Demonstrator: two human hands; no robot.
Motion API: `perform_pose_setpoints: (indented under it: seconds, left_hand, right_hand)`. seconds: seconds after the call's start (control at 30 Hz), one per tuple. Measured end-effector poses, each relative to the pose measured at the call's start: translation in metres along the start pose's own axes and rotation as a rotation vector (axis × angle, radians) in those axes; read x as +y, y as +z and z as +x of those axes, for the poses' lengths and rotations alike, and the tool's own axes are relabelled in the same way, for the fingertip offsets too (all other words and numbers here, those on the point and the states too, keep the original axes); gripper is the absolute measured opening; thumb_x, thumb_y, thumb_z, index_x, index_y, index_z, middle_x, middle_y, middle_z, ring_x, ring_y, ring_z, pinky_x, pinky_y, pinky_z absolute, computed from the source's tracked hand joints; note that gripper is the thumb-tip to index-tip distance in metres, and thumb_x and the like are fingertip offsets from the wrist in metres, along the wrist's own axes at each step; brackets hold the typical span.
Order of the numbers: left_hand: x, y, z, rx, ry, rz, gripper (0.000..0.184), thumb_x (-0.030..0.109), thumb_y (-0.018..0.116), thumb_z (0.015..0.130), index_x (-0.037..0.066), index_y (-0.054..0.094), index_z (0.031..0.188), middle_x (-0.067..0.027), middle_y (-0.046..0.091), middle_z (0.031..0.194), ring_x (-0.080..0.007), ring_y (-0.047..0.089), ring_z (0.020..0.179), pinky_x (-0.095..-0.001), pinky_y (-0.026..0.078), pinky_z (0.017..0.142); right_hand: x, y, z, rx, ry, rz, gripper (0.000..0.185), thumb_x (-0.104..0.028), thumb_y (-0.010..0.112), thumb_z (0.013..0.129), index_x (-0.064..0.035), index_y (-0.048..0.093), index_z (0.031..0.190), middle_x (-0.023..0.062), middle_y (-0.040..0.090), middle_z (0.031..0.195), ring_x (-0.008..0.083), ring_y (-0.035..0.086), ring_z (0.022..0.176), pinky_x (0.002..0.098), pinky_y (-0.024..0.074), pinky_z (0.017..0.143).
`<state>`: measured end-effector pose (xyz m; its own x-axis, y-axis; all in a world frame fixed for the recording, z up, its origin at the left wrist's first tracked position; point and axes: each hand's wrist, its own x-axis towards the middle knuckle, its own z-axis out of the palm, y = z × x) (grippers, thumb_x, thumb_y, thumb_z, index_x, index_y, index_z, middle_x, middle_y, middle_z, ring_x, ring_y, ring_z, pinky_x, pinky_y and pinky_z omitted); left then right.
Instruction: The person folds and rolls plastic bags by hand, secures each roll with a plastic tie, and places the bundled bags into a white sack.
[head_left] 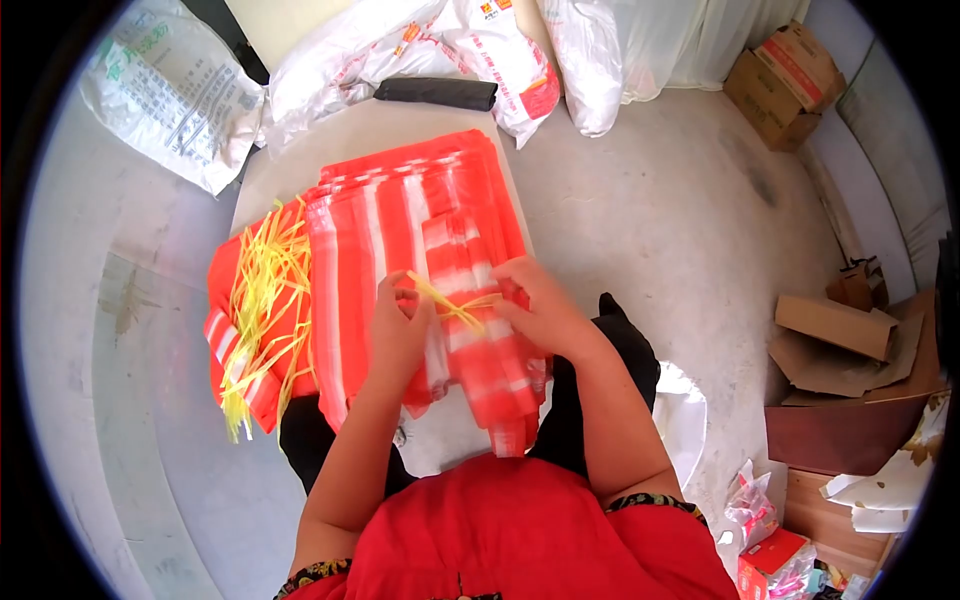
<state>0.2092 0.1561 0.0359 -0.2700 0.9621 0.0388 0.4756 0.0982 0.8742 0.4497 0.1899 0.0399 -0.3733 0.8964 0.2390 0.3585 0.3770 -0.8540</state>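
A folded bundle of red plastic bags with whitish stripes (490, 375) lies in front of me, over a wider stack of the same striped bags (350, 235). Across the bundle's middle runs a yellow plastic strip (458, 312), crossed over itself on top. My left hand (400, 318) pinches one end of this strip at the bundle's left side. On the right, my right hand (540, 308) has its fingers closed on the other end, against the bundle's edge. Many loose yellow strips (268, 290) lie in a tangle on red plastic to the left.
A dark rolled bag (436, 94) lies at the table's (285, 175) far end, before printed white sacks (400, 45). Another white sack (175, 95) stands back left. Cardboard boxes (785, 85) are at back right, with an opened carton (850, 350) nearer on the right.
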Motion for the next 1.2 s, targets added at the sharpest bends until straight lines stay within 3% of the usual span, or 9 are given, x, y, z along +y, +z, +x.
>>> perform_pose_setpoints:
  seconds: [0.17, 0.33, 0.47, 0.57, 0.7, 0.8, 0.9, 1.03, 1.2]
  left_hand:
    - [-0.004, -0.003, -0.045, -0.209, -0.003, -0.041, 0.039, 0.011, 0.068, 0.101, 0.003, 0.055, 0.137, -0.0081, 0.059, 0.114, -0.0154, 0.064, 0.092, -0.0294, 0.058, 0.071]
    - [-0.013, 0.004, -0.070, -0.292, 0.135, -0.033, 0.046, 0.009, 0.066, 0.102, 0.005, 0.052, 0.145, -0.0068, 0.060, 0.113, -0.0180, 0.062, 0.109, -0.0312, 0.059, 0.082]
    - [0.001, 0.006, -0.084, -0.499, -0.188, -0.468, 0.054, 0.010, 0.066, 0.103, 0.002, 0.045, 0.153, -0.0118, 0.054, 0.143, -0.0188, 0.055, 0.129, -0.0359, 0.050, 0.107]
    - [0.015, 0.004, -0.096, -0.486, -0.271, -0.585, 0.055, 0.023, 0.060, 0.108, 0.003, 0.041, 0.156, -0.0083, 0.056, 0.148, -0.0213, 0.053, 0.137, -0.0393, 0.044, 0.115]
    - [0.007, -0.010, -0.103, -0.539, -0.482, -1.144, 0.056, 0.030, 0.056, 0.110, 0.006, 0.039, 0.158, -0.0078, 0.055, 0.153, -0.0248, 0.053, 0.140, -0.0445, 0.044, 0.117]
    - [-0.013, -0.010, -0.106, -0.516, -0.522, -1.367, 0.054, 0.030, 0.055, 0.110, 0.008, 0.040, 0.158, -0.0083, 0.054, 0.153, -0.0268, 0.054, 0.140, -0.0489, 0.044, 0.118]
    - [-0.003, -0.011, -0.109, -0.388, -0.546, -1.113, 0.047, 0.015, 0.055, 0.109, 0.009, 0.043, 0.154, -0.0079, 0.055, 0.151, -0.0262, 0.055, 0.139, -0.0473, 0.048, 0.116]
    - [-0.009, -0.008, -0.112, -0.396, -0.561, -1.099, 0.049, 0.004, 0.054, 0.108, 0.009, 0.040, 0.155, -0.0074, 0.054, 0.153, -0.0250, 0.056, 0.137, -0.0456, 0.049, 0.115]
    - [0.012, -0.009, -0.113, -0.506, -0.551, -1.198, 0.057, 0.012, 0.062, 0.104, 0.005, 0.037, 0.155, -0.0107, 0.053, 0.152, -0.0237, 0.058, 0.133, -0.0437, 0.051, 0.111]
  right_hand:
    - [-0.023, -0.012, 0.005, -0.243, 0.391, -0.154, 0.052, -0.036, 0.065, 0.100, -0.0095, 0.054, 0.144, 0.0191, 0.072, 0.118, 0.0387, 0.069, 0.110, 0.0452, 0.0534, 0.097]
    - [-0.007, -0.002, 0.000, -0.192, 0.394, -0.096, 0.060, -0.042, 0.064, 0.100, -0.0099, 0.051, 0.149, 0.0192, 0.073, 0.120, 0.0381, 0.070, 0.112, 0.0456, 0.0536, 0.097]
    - [0.008, -0.001, -0.004, -0.120, 0.373, -0.024, 0.067, -0.045, 0.063, 0.101, -0.0079, 0.046, 0.155, 0.0181, 0.072, 0.128, 0.0336, 0.071, 0.113, 0.0408, 0.0541, 0.095]
    - [-0.012, -0.016, -0.006, -0.151, 0.417, 0.211, 0.058, -0.038, 0.056, 0.107, -0.0065, 0.046, 0.155, 0.0166, 0.071, 0.126, 0.0268, 0.069, 0.114, 0.0339, 0.0541, 0.088]
    - [-0.008, -0.030, -0.030, -0.403, 0.037, 1.207, 0.050, -0.022, 0.051, 0.110, 0.0003, 0.045, 0.154, 0.0150, 0.072, 0.122, 0.0215, 0.072, 0.104, 0.0308, 0.0561, 0.083]
    - [-0.008, -0.022, -0.019, -0.212, 0.293, 0.687, 0.050, -0.017, 0.053, 0.109, -0.0002, 0.044, 0.155, 0.0115, 0.073, 0.118, 0.0186, 0.072, 0.096, 0.0294, 0.0559, 0.079]
    - [0.006, 0.003, -0.015, -0.288, 0.296, 0.387, 0.053, -0.016, 0.058, 0.107, -0.0007, 0.044, 0.156, 0.0089, 0.072, 0.116, 0.0165, 0.070, 0.094, 0.0294, 0.0550, 0.081]
    - [-0.013, 0.014, -0.018, -0.305, 0.367, 0.428, 0.061, -0.015, 0.062, 0.105, -0.0030, 0.039, 0.160, 0.0082, 0.070, 0.118, 0.0150, 0.066, 0.101, 0.0308, 0.0533, 0.090]
    - [-0.005, 0.022, -0.021, -0.192, 0.393, 0.583, 0.074, -0.012, 0.063, 0.103, -0.0071, 0.027, 0.167, 0.0118, 0.067, 0.126, 0.0174, 0.064, 0.110, 0.0327, 0.0513, 0.098]
